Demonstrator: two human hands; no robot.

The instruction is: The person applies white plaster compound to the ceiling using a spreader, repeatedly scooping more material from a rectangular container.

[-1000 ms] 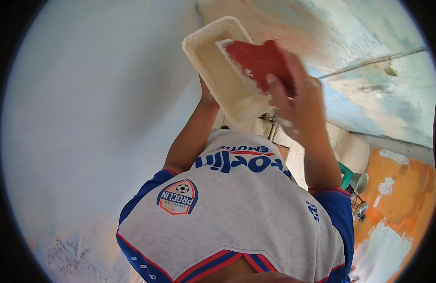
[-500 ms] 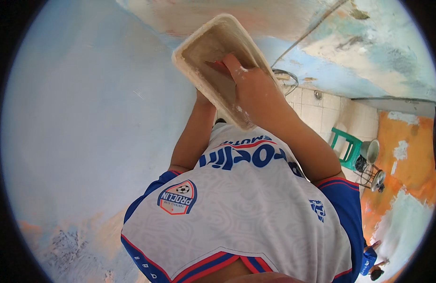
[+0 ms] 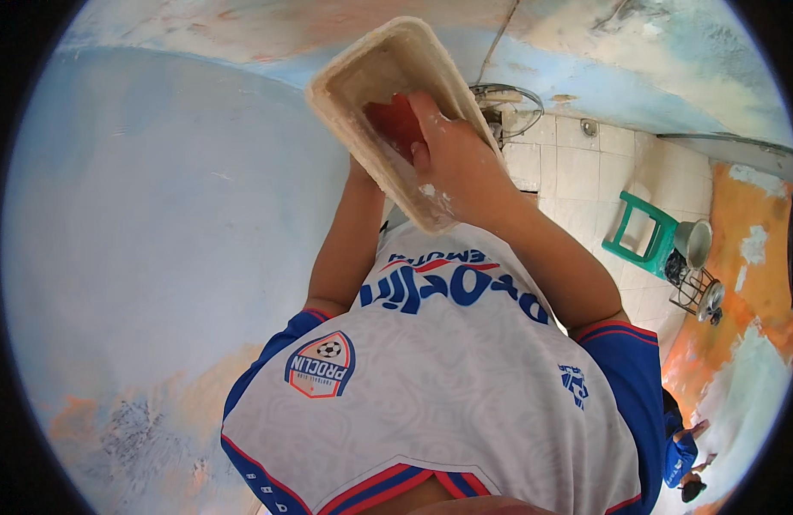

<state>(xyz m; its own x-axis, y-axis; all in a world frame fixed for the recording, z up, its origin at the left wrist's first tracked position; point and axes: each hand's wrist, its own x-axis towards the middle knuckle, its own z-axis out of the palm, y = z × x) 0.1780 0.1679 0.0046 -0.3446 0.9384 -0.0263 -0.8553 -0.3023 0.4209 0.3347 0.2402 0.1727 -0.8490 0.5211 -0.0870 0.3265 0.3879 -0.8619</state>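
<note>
An oblong pale trough, crusted with dried plaster, is held out in front of my chest. My left hand supports it from underneath; the trough hides its fingers, and only the wrist end shows. Inside the trough is my right hand, closed around a flat red scraper whose broad face is in sight. White smears of plaster mark the right hand's knuckles and thumb side. Some pale residue coats the trough's inner walls.
A blue-grey painted wall stands close on my left. At the right, a green plastic stool stands on the tiled floor near a metal pot and a wire rack. Beyond the trough is a round wire fan guard. A person in blue is at lower right.
The red scraper has turned, so more of its face shows inside the trough. The trough has shifted slightly left, and the room's objects appear displaced as my view moved.
</note>
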